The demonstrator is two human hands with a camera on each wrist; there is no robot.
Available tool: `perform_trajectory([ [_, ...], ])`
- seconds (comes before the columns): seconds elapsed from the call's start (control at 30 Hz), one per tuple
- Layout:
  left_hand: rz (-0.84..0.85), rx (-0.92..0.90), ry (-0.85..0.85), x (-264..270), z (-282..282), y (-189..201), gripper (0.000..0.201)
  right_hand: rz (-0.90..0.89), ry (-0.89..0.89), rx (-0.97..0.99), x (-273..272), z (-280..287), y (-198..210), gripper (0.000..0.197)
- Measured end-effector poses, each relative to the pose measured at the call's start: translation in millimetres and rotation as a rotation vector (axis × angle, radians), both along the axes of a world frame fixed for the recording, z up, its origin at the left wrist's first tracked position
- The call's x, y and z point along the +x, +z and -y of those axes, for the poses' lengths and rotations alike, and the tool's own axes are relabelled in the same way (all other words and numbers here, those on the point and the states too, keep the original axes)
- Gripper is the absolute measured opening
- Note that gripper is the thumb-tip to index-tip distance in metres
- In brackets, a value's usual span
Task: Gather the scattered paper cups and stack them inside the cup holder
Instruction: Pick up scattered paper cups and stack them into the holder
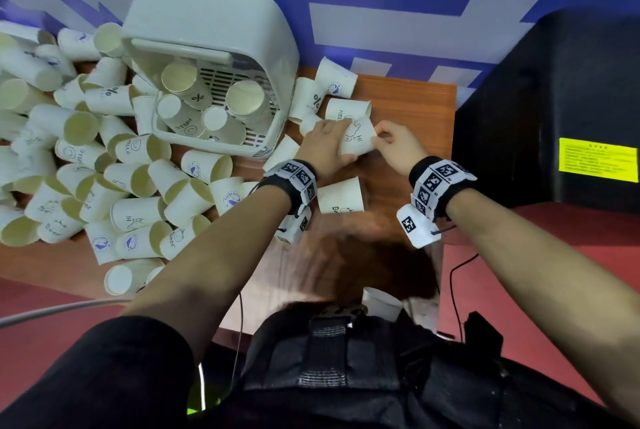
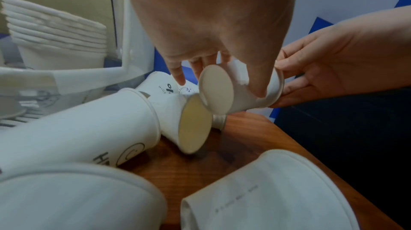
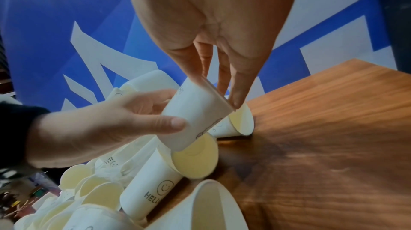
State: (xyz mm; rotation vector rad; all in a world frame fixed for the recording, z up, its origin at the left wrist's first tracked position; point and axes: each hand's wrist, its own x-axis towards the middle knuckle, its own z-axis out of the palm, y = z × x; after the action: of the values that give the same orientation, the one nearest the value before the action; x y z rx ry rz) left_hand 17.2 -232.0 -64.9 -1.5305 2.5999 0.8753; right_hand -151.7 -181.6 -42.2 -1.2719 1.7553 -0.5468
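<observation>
Both hands clasp one paper cup (image 1: 358, 137): left hand (image 1: 323, 146) round its body, right hand (image 1: 398, 148) pinching its rim.

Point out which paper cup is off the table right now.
The cup printed "Hi", held between the left hand and right hand, just right of the cup holder. The others lie on the table or in the holder.

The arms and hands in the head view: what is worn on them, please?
Both forearms are bare. The left hand and right hand wear no gloves. Each wrist carries a black band with white blocks printed with black square markers, and thin black cables hang from them. A black sleeve covers the left upper arm.
</observation>
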Motion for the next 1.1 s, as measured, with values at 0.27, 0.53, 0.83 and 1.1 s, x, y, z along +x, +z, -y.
perform_trajectory([
  [0.27, -0.198, 0.073, 0.095, 29.8, -13.6, 29.8, 0.075, -0.005, 0.002, -0.095, 24.5, -2.8, 25.3, 0.007],
  [0.53, -0.255, -0.021, 0.206, 91.5, -21.8, 45.2, 0.069, 0.056, 0.02, -0.114, 81.6, -1.3, 40.0, 0.034],
  [0.83, -0.334, -0.185, 0.394, 166.2, -14.7, 54.8, 0.069, 0.091, 0.136, -0.134, 156.6, 19.2, 53.3, 0.051],
  [1.1, -0.411, -0.331, 0.449, 229.5, 12.1, 59.7, 0.06, 0.072, 0.202, -0.178, 215.3, 58.2, 49.6, 0.054],
])
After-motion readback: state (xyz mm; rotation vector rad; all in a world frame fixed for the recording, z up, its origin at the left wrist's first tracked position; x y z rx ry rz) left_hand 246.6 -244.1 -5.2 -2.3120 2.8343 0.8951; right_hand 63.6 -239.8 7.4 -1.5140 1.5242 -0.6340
